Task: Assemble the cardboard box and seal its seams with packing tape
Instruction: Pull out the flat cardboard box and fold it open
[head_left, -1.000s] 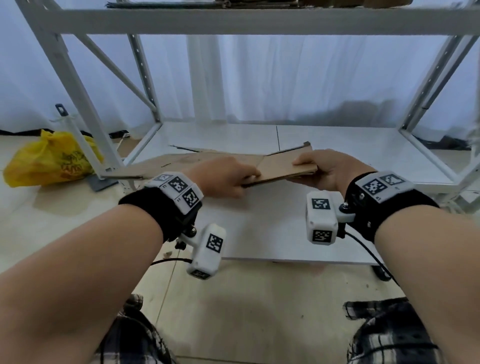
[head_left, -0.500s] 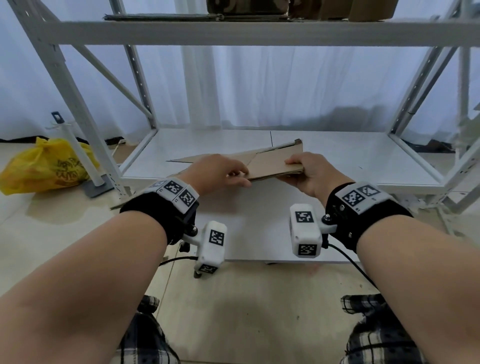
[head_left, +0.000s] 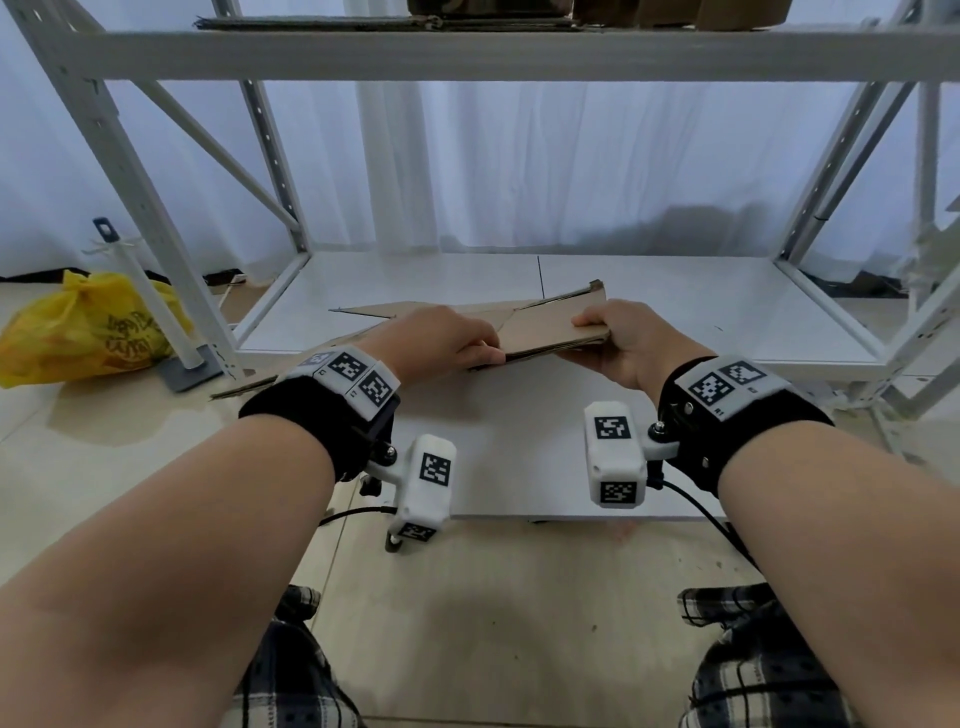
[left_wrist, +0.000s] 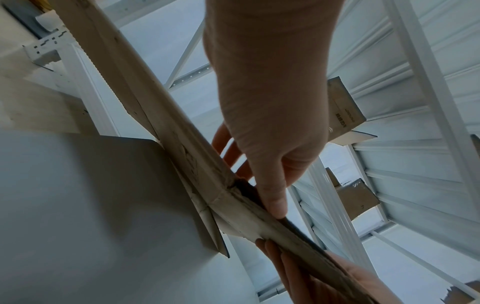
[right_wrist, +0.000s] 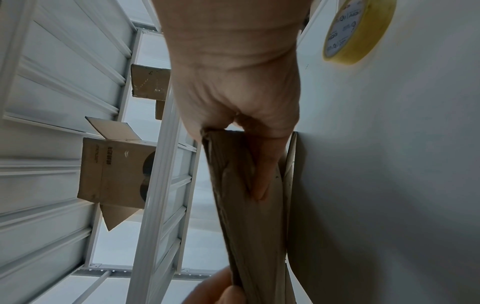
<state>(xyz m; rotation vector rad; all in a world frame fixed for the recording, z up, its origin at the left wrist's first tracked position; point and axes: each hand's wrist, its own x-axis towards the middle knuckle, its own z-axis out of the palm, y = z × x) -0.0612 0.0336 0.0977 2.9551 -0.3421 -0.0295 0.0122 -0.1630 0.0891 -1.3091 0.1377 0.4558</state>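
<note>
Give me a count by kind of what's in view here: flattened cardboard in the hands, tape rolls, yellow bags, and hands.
Flattened cardboard box: 1, held by both hands
Tape roll: 1
Yellow bag: 1
Hands: 2, left hand and right hand
Total: 5

One flattened cardboard box (head_left: 550, 327), one tape roll (right_wrist: 358, 30), two hands.
</note>
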